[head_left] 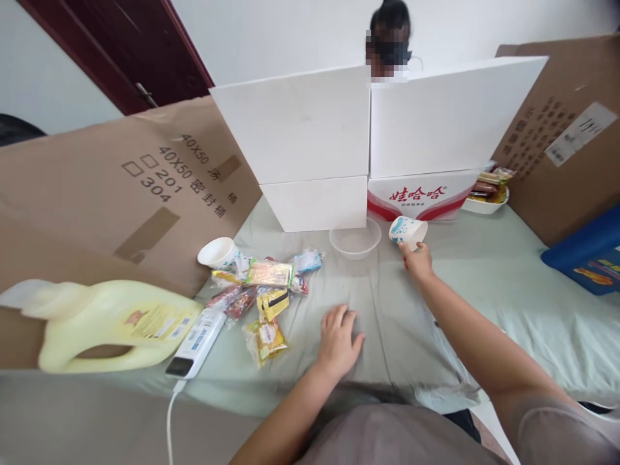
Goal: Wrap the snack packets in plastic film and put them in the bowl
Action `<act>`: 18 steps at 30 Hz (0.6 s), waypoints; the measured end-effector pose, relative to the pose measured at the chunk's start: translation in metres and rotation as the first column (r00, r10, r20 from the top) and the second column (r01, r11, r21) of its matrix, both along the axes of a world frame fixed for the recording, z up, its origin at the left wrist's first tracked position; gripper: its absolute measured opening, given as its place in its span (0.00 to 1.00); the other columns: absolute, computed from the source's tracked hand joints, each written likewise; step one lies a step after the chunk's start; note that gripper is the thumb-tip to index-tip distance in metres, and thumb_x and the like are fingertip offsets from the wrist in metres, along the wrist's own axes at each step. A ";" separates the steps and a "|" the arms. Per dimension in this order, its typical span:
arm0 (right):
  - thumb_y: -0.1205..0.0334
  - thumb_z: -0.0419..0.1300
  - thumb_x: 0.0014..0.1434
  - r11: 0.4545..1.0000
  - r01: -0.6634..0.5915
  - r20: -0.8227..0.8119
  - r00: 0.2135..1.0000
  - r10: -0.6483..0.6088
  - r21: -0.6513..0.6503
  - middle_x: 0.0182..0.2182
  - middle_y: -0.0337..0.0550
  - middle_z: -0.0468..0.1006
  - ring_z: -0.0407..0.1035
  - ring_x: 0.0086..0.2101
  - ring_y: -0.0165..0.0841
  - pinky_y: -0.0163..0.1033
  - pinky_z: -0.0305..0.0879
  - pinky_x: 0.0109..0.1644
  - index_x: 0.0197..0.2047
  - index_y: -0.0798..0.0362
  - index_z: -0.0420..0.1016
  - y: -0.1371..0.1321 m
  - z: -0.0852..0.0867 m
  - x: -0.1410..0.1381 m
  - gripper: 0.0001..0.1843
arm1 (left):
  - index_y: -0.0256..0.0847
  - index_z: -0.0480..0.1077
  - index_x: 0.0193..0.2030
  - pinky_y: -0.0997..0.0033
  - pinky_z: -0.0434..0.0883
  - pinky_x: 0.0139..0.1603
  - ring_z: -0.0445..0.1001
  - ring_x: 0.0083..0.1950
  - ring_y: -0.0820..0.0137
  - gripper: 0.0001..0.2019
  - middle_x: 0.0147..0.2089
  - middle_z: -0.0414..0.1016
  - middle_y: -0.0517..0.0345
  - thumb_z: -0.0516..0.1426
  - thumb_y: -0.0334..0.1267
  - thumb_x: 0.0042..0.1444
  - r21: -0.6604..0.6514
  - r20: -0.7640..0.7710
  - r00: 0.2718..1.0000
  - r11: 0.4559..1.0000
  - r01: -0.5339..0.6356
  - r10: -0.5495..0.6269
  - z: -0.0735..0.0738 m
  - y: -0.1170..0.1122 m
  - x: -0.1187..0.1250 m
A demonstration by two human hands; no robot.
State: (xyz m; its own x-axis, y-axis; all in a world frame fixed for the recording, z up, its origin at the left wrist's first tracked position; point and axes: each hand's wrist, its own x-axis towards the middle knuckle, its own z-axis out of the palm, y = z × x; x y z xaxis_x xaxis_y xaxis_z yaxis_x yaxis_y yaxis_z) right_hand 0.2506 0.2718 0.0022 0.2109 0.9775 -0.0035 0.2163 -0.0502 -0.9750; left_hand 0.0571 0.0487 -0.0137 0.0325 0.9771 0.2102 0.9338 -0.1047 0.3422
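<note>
As the left hand [338,339] lies palm down with fingers loosely spread on the pale green cloth [484,278], the right hand [417,260], well apart from it, closes thumb and fingers on the near side of one paper cup [409,230]. From where I stand, that cup is just in front of a red-printed box [419,196], tipped on its side, its long axis running roughly left to right, the blue print toward the left and the plain white end toward the right; I cannot tell whether it touches the cloth. One clear bowl [356,247] sits just beside it to the left. A second cup [217,253] leans its mouth up and leftward beside at least six snack packets [270,274], which overlap in a loose heap. Near them lie one power strip [197,342] and one pale yellow jug [121,316], its cap pointing left. Three plain white panels [310,129] stand around the printed box, one person [390,32] behind them; at far right are one filled white dish [488,206] and one blue container [586,252].
</note>
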 end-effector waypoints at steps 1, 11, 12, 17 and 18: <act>0.46 0.57 0.55 0.999 -0.022 0.022 0.999 0.023 -0.039 0.22 0.42 0.73 0.65 0.21 0.33 0.41 0.63 0.28 0.45 0.57 0.67 0.004 0.002 0.002 0.24 | 0.43 0.69 0.56 0.41 0.61 0.63 0.61 0.64 0.48 0.20 0.62 0.66 0.43 0.58 0.39 0.55 -0.030 0.006 1.000 1.000 0.002 -0.002 -0.004 -0.001 0.008; 0.59 0.56 0.54 0.991 -0.130 0.768 0.637 0.070 0.017 0.41 0.55 0.78 0.71 0.41 0.46 0.45 0.62 0.41 0.47 0.53 0.75 0.010 0.048 0.084 0.18 | 0.44 0.70 0.50 0.53 0.65 0.63 0.68 0.59 0.56 0.15 0.55 0.72 0.47 0.54 0.37 0.56 0.169 0.157 0.964 0.956 -0.240 0.214 0.035 0.011 -0.047; 0.59 0.55 0.54 0.985 -0.175 0.828 0.551 0.106 -0.010 0.41 0.56 0.79 0.72 0.40 0.46 0.45 0.62 0.39 0.50 0.53 0.74 0.008 0.048 0.089 0.20 | 0.41 0.69 0.52 0.51 0.62 0.65 0.66 0.61 0.55 0.16 0.56 0.71 0.45 0.53 0.38 0.56 0.191 0.151 0.952 0.937 -0.292 0.266 0.046 0.018 -0.063; 0.57 0.51 0.57 0.941 -0.328 0.802 0.539 0.255 -0.079 0.45 0.49 0.79 0.73 0.38 0.43 0.44 0.65 0.36 0.68 0.50 0.52 -0.019 0.032 0.106 0.36 | 0.31 0.61 0.61 0.45 0.53 0.68 0.56 0.69 0.49 0.26 0.64 0.62 0.35 0.53 0.39 0.56 0.201 0.132 0.804 0.778 -0.595 0.580 0.088 0.060 -0.143; 0.56 0.51 0.58 0.939 -0.339 0.782 0.571 0.250 -0.052 0.45 0.49 0.79 0.74 0.39 0.43 0.44 0.66 0.36 0.69 0.50 0.51 -0.029 0.026 0.113 0.36 | 0.29 0.60 0.61 0.46 0.54 0.68 0.56 0.69 0.47 0.28 0.65 0.61 0.32 0.55 0.39 0.54 0.131 0.113 0.766 0.754 -0.643 0.633 0.092 0.066 -0.155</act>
State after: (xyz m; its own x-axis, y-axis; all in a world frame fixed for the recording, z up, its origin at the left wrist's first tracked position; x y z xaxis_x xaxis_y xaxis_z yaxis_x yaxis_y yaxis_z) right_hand 0.3634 0.2426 0.0285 -0.2087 0.9716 0.1115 0.8696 0.2365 -0.4335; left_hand -0.0976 0.1150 0.0786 -0.6040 0.7215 0.3386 0.7816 0.4532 0.4285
